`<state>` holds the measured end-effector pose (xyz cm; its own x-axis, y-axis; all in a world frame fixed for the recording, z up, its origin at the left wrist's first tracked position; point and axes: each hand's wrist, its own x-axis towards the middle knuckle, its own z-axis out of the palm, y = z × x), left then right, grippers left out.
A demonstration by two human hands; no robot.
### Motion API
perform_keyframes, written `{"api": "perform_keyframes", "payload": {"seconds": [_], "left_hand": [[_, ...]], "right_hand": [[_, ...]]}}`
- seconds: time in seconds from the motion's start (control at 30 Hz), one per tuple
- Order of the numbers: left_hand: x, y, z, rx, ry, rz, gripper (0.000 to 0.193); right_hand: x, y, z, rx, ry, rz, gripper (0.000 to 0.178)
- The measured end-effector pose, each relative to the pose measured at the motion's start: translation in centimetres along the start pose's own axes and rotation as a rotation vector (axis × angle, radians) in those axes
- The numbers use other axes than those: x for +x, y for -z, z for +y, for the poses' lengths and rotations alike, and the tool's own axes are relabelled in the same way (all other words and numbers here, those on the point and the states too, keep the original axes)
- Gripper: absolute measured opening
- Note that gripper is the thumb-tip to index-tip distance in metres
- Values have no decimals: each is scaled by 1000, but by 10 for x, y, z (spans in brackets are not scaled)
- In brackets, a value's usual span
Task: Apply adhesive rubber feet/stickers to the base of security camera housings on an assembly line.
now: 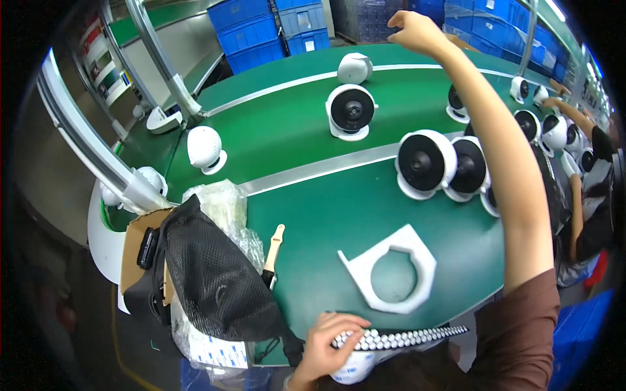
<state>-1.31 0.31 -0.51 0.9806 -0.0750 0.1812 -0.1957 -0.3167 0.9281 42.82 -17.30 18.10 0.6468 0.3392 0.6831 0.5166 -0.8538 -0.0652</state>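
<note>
My left hand [334,342] is at the front edge of the table, its fingers and thumb curled round the left end of a dark strip with rows of white round pieces [411,337]. Just under that hand is a rounded white thing with blue print [353,368], partly hidden. My right arm reaches far across the table; my right hand [420,32] is in the air past the far white rail, thumb and forefinger apart, holding nothing I can see. Nearest below it is a white round-headed camera [353,69]. Another camera with a black face [352,109] stands on the green belt.
A white ring-shaped fixture [427,264] lies mid-table. More cameras [427,163] cluster on the right. On the left are a black mesh bag [215,274], a cardboard box [134,244], clear plastic wrap [225,208] and a watch [274,254]. Co-workers' arms [577,117] show at far right.
</note>
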Motion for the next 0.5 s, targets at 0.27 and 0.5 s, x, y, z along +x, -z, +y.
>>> {"api": "perform_keyframes", "payload": {"seconds": [0.27,0.5], "left_hand": [[3,16,14,90,-132,22,3],[53,29,10,381,-81,-275,8]], "right_hand": [[-93,109,4,-64,253,-97,41],[-41,-31,29,-216,381,-225,75]]}}
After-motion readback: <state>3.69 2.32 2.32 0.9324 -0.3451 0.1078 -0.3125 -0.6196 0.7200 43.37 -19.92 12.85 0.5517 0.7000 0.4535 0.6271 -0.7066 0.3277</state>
